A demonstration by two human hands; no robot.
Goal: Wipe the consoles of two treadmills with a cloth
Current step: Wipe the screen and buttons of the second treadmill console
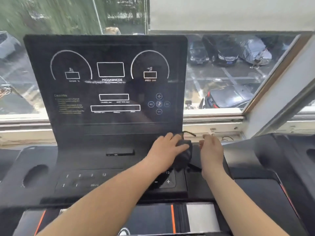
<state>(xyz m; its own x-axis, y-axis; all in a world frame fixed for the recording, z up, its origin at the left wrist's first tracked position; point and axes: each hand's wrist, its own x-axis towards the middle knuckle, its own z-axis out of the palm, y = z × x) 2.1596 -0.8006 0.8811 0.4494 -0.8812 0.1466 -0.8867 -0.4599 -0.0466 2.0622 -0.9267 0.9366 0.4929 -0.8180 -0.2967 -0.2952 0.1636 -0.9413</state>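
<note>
Left hand fingers [180, 148]: spread slightly apart, laid flat over the dark cloth [183, 158] and pressing it down, not wrapped round it. The cloth is bunched under and beside the left hand [167, 147], at the lower right corner of the console [105, 86], centre-right of the frame, just above the keypad's +/- keys [167, 181].

Right hand fingers [207, 137]: curled down and close together; we cannot tell if they pinch anything. The right hand [212, 150] sits just right of the cloth and apart from it, over the gap between this console and the 2nd treadmill console [265, 150] at the right edge of the frame.

Both forearms are bare and come in from the bottom of the frame.

The console display is dark and unlit, with 2 arc gauges, box outlines and a "PROGAM/MODE" label. We see a pale smear [105, 81] across the middle of the panel. The number keypad [85, 180] is at lower left of the console deck, with a cup holder [35, 175] further left.

A thin dark cord [189, 133] lies just above the cloth at the window sill [213, 126].

The belt deck with orange stripes [173, 218] is at bottom centre. Through the window [230, 77], upper right, are parked cars [226, 57].
</note>
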